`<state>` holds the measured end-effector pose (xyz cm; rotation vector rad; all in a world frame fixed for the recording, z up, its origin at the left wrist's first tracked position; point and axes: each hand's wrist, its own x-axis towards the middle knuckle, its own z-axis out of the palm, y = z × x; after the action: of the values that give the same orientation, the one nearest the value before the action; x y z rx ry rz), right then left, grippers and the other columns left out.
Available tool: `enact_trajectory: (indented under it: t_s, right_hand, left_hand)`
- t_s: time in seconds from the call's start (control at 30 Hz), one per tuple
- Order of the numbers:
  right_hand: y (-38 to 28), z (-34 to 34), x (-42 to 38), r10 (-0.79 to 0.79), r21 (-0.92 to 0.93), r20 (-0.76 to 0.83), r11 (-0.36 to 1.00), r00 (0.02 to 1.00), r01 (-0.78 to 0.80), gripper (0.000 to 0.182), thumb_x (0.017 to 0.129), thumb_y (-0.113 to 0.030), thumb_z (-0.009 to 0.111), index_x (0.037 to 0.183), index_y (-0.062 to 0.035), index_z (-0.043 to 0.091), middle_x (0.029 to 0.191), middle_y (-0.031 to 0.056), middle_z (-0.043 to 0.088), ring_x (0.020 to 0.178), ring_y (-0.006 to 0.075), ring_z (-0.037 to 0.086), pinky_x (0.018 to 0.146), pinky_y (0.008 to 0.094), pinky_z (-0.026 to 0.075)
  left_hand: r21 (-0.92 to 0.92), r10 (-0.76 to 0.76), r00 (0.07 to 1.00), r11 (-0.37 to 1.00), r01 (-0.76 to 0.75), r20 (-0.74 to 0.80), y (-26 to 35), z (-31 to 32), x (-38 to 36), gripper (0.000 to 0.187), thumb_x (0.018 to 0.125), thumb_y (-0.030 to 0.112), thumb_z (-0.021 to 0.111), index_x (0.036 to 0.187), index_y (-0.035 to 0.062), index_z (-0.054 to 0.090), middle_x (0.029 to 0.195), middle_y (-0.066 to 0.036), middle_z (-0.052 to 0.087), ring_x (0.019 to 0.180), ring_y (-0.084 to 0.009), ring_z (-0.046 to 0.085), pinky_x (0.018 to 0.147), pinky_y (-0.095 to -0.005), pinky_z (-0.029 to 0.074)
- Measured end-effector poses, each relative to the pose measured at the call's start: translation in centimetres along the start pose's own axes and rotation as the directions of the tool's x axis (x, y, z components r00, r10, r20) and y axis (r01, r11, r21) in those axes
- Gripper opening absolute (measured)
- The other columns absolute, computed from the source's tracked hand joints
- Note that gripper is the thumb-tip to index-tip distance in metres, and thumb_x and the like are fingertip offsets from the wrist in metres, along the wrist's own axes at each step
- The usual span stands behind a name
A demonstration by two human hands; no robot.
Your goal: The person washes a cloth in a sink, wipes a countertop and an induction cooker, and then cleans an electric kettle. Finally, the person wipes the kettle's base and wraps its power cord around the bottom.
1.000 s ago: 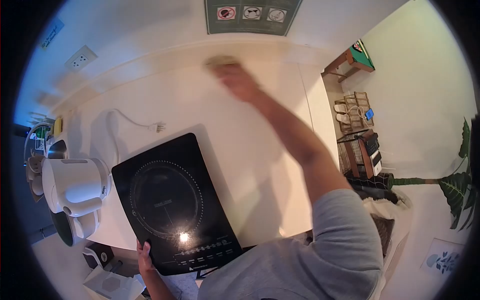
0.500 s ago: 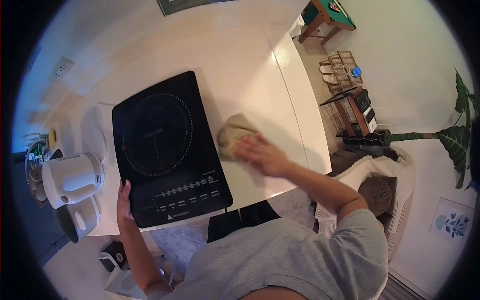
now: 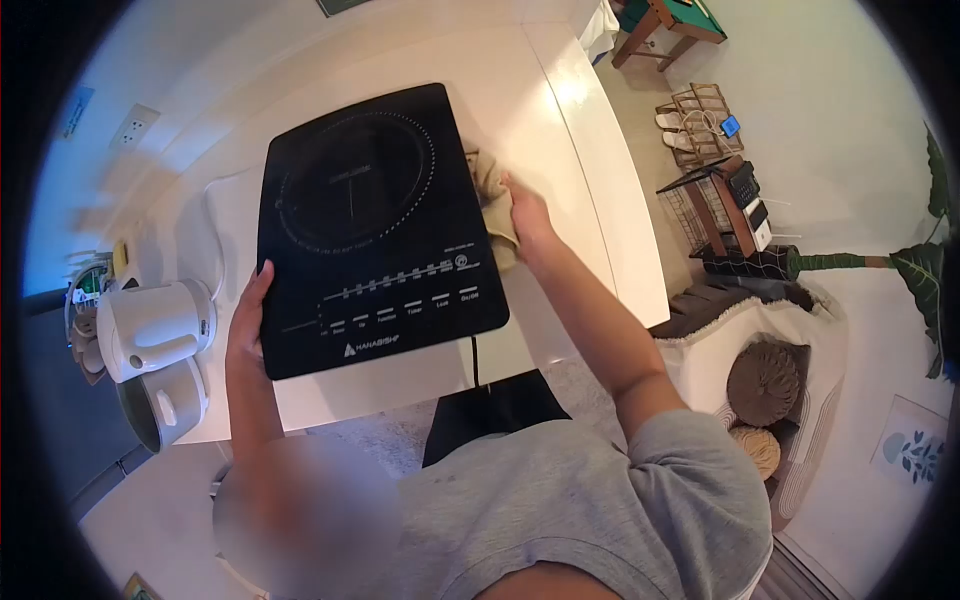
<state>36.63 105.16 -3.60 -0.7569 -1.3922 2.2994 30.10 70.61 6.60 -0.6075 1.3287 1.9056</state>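
Left hand [image 3: 250,325] grips the induction cooker's [image 3: 375,225] left edge — right hand [image 3: 525,215] presses a cloth [image 3: 490,190] against its right side at frame centre.

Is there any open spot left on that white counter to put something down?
Yes. The counter is bare beyond the induction cooker, toward the wall, and along its right edge past the right hand and cloth. A narrow strip lies in front of the cooker. The left end is crowded: left hand, white kettle.

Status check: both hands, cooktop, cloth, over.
Left hand grips induction cooktop at its left edge. Right hand presses beige cloth against its right edge. Kettle stands apart, left.
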Motion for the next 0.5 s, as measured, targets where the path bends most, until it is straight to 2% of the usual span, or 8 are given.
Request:
enact_trajectory:
  t_s: [0.03, 0.07, 0.1, 0.17, 0.2, 0.33, 0.43, 0.5]
  right_hand:
    - [-0.7, -0.6, -1.7, 0.329, 0.271, 0.168, 0.891, 0.929, -0.365, 0.041, 0.096, -0.035, 0.042, 0.111, -0.0004, 0.057, 0.093, 0.0120, 0.067, 0.083, 0.0261, 0.064, 0.077, 0.0371, 0.052]
    - [-1.1, -0.7, -3.0, 0.543, 0.442, 0.408, 0.587, 0.734, -0.679, 0.045, 0.096, -0.039, 0.040, 0.109, 0.0000, 0.058, 0.093, 0.0109, 0.066, 0.084, 0.0251, 0.064, 0.077, 0.0360, 0.052]
    - [-1.3, -0.6, -3.6, 0.543, 0.451, 0.401, 0.585, 0.738, -0.675, 0.045, 0.096, -0.039, 0.040, 0.109, 0.0000, 0.058, 0.093, 0.0109, 0.066, 0.084, 0.0251, 0.064, 0.077, 0.0360, 0.052]
    - [-1.8, -0.7, -3.7, 0.582, 0.217, 0.300, 0.730, 0.756, -0.648, 0.052, 0.094, -0.047, 0.041, 0.112, -0.0002, 0.057, 0.096, 0.0158, 0.066, 0.082, 0.0277, 0.065, 0.077, 0.0397, 0.054]
    - [-1.9, -1.3, -3.6, 0.603, 0.181, 0.337, 0.712, 0.723, -0.678, 0.051, 0.094, -0.046, 0.041, 0.112, -0.0011, 0.057, 0.096, 0.0158, 0.066, 0.081, 0.0273, 0.066, 0.074, 0.0391, 0.055]
    - [-0.3, -0.6, -4.3, 0.547, 0.157, 0.344, 0.768, 0.763, -0.621, 0.047, 0.096, -0.043, 0.039, 0.106, -0.0012, 0.059, 0.088, 0.0135, 0.066, 0.074, 0.0229, 0.065, 0.069, 0.0339, 0.055]
    - [-0.2, -0.3, -6.8, 0.549, 0.162, 0.373, 0.755, 0.748, -0.635, 0.041, 0.096, -0.036, 0.042, 0.107, 0.0004, 0.057, 0.092, 0.0138, 0.065, 0.076, 0.0218, 0.066, 0.070, 0.0332, 0.055]
    - [-1.5, -0.6, -9.4, 0.537, 0.038, 0.255, 0.826, 0.804, -0.563, 0.032, 0.094, -0.020, 0.044, 0.106, 0.0057, 0.058, 0.095, 0.0147, 0.065, 0.079, 0.0209, 0.066, 0.071, 0.0353, 0.056]
  left_hand:
    - [0.035, 0.010, 1.000, 0.999, -0.010, -0.006, -0.1, 0.4, 0.2, 0.049, 0.088, 0.029, 0.060, 0.128, 0.0050, 0.044, 0.114, -0.012, 0.059, 0.096, -0.0233, 0.063, 0.077, -0.0357, 0.056]
    - [0.041, 0.002, 1.000, 0.999, -0.002, -0.005, -0.2, 0.4, 0.6, 0.049, 0.088, 0.029, 0.060, 0.128, 0.0050, 0.044, 0.114, -0.012, 0.059, 0.096, -0.0233, 0.063, 0.077, -0.0357, 0.056]
    - [0.058, 0.026, 0.999, 0.998, -0.028, 0.027, -0.4, 0.4, 1.0, 0.050, 0.087, 0.030, 0.061, 0.128, 0.0049, 0.044, 0.114, -0.012, 0.059, 0.095, -0.0234, 0.063, 0.077, -0.0361, 0.056]
    - [0.076, 0.042, 0.996, 0.996, -0.048, 0.077, -1.0, 0.2, 2.0, 0.051, 0.086, 0.030, 0.063, 0.128, 0.0048, 0.045, 0.113, -0.012, 0.059, 0.094, -0.0236, 0.063, 0.077, -0.0364, 0.056]
    - [0.090, 0.034, 0.996, 0.995, -0.041, 0.077, -1.2, -0.2, 2.3, 0.053, 0.085, 0.030, 0.064, 0.127, 0.0047, 0.045, 0.112, -0.012, 0.059, 0.093, -0.0239, 0.063, 0.077, -0.0368, 0.056]
    - [0.065, 0.014, 0.991, 0.998, -0.022, 0.130, -1.0, 0.2, 3.5, 0.053, 0.084, 0.030, 0.066, 0.125, 0.0037, 0.047, 0.108, -0.013, 0.061, 0.091, -0.0246, 0.064, 0.076, -0.0384, 0.056]
    - [0.061, -0.032, 0.978, 0.998, 0.020, 0.207, -0.3, 0.1, 3.9, 0.050, 0.083, 0.030, 0.067, 0.121, 0.0032, 0.049, 0.105, -0.013, 0.062, 0.090, -0.0245, 0.064, 0.073, -0.0374, 0.057]
    - [0.080, -0.037, 0.982, 0.997, 0.022, 0.186, 0.1, -0.2, 4.5, 0.049, 0.083, 0.030, 0.067, 0.120, 0.0032, 0.050, 0.104, -0.013, 0.063, 0.090, -0.0247, 0.064, 0.074, -0.0382, 0.057]
